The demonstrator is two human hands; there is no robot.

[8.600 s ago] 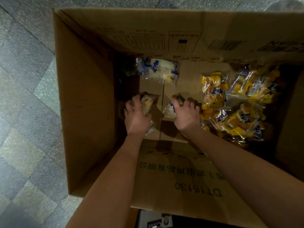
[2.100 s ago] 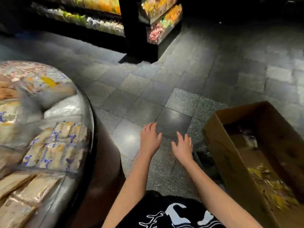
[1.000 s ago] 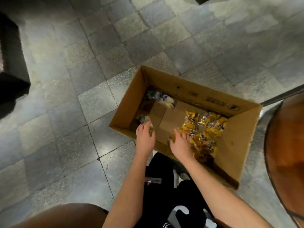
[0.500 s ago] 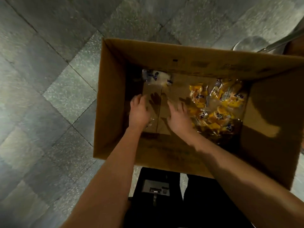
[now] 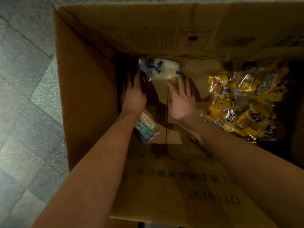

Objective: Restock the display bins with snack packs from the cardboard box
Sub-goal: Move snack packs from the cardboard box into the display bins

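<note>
Both my arms reach deep into the open cardboard box [image 5: 85, 89]. A white and blue snack pack [image 5: 160, 69] lies at the far end of the box floor. My left hand [image 5: 134, 96] is just left of it, fingers straight, holding nothing. My right hand [image 5: 181, 97] has its fingers spread, and the fingertips touch the pack's near edge. A clear pack with a pale snack and green print [image 5: 146, 125] lies under my left wrist. Several yellow snack packs [image 5: 240, 102] are heaped at the right side of the box.
The box stands on a grey tiled floor [image 5: 24, 96]. Its tall walls close in on my arms on the left and far sides. The near flap [image 5: 164, 186] with printed lettering lies under my forearms.
The view has dropped closer into the box. Both hands have moved forward from the box middle toward the white and blue pack at the far end.
</note>
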